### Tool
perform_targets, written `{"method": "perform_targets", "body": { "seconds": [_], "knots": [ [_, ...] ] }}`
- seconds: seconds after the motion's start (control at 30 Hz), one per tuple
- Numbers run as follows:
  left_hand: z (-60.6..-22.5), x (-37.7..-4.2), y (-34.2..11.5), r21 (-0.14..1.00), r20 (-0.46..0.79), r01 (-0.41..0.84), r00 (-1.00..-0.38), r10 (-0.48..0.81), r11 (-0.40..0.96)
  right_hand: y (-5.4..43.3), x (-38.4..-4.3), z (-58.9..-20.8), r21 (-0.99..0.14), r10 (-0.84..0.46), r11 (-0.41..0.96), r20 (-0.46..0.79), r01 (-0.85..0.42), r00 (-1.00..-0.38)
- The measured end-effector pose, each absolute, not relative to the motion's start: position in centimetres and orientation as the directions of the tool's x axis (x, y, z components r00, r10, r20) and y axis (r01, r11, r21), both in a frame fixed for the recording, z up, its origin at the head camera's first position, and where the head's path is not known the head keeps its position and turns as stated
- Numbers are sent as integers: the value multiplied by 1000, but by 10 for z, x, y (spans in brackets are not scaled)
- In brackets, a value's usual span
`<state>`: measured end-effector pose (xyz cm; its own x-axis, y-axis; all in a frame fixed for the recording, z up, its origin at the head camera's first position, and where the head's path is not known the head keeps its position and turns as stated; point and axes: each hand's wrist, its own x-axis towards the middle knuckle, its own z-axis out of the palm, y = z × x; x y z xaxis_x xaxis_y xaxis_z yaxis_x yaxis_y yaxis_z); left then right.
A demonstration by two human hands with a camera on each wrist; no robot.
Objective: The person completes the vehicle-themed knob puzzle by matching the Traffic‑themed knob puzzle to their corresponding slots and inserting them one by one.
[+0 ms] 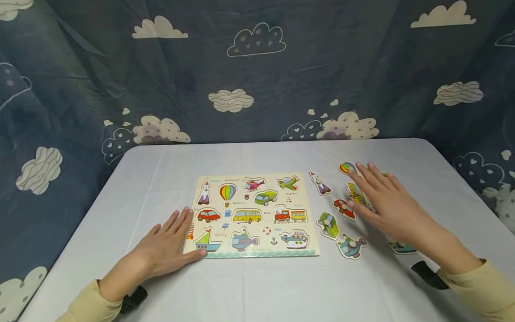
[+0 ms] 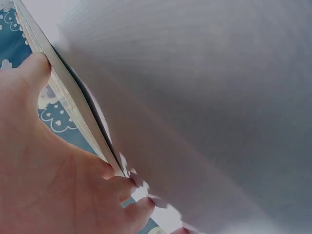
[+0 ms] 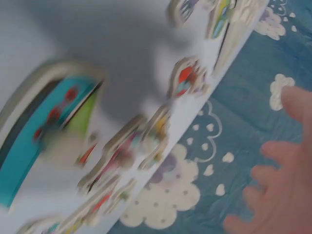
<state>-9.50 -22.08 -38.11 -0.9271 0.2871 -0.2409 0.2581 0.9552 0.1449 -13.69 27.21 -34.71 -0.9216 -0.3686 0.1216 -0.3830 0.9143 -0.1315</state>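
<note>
A flat puzzle board printed with vehicles lies mid-table. My left hand rests at its left edge, fingers extended and thumb on the lower left corner. In the left wrist view, that thumb touches the board's edge. Over the loose pieces to the right, my right hand is spread, holding nothing. Around it lie a rocket piece, a red car, a green truck and a submarine. A yellow bus piece is partly hidden by the fingers.
Beyond the right fingers a balloon piece pokes out. Under the right wrist is a partly covered boat piece, seen large in the right wrist view. White cloth covers the table; a dark cloud-print curtain hangs behind it.
</note>
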Motion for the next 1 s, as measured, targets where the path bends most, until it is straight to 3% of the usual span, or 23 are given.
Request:
{"method": "perform_targets", "body": {
  "seconds": [0.43, 0.77, 1.0],
  "knots": [
    [-381, -96, -222, 142, -226, 281, -924, 307, 949, 281, -145, -354, -341, -547, 705, 298, -622, -782],
    [-385, -98, -224, 156, -216, 291, -922, 320, 944, 269, -150, -368, -593, -475, 647, 179, -479, -862],
    [-384, -96, -224, 156, -204, 301, -922, 329, 941, 262, -152, -381, -658, -493, 616, 107, -433, -864]
  ]
}}
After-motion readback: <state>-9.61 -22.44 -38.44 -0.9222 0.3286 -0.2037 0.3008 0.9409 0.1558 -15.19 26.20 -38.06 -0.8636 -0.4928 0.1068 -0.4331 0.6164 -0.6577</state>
